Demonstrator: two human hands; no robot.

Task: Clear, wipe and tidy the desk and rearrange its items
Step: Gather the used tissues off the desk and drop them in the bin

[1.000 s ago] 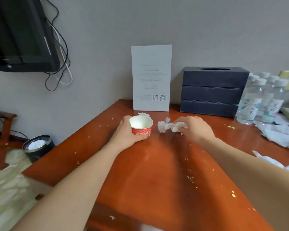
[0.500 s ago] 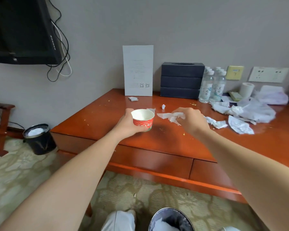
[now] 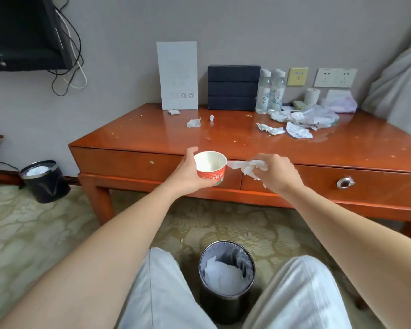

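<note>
Holding both loads in front of the desk's (image 3: 235, 141) near edge, over the floor. The left hand (image 3: 188, 169) is curled round the wall of the red-and-white paper cup (image 3: 210, 172), which sits upright. The inside looks white; we cannot tell whether any liquid remains. The right hand (image 3: 278, 172) is closed on a crumpled tissue wad (image 3: 244, 166), with loose tails hanging out beside the cup rim and below the fingers.

Step in hand, as we judge it: dropping this rubbish into the lined bin (image 3: 220, 309) that stands on the carpet between the knees, well below both hands.

Notes for doing it well:
- Lower both hands to just above the bin mouth before letting go, since light paper drifts.
- Release the tissue first, opening the fingers fully so the tails do not cling.
- Keep the cup level until it is over the liner, in case of dregs.
- The bin already holds white paper, so we set the cup in low rather than tossing it.

Left to do: paper scraps (image 3: 193, 123) and crumpled sheets (image 3: 297, 131) lie on the desktop, with crumbs scattered across it. Wiping comes after those go.
</note>
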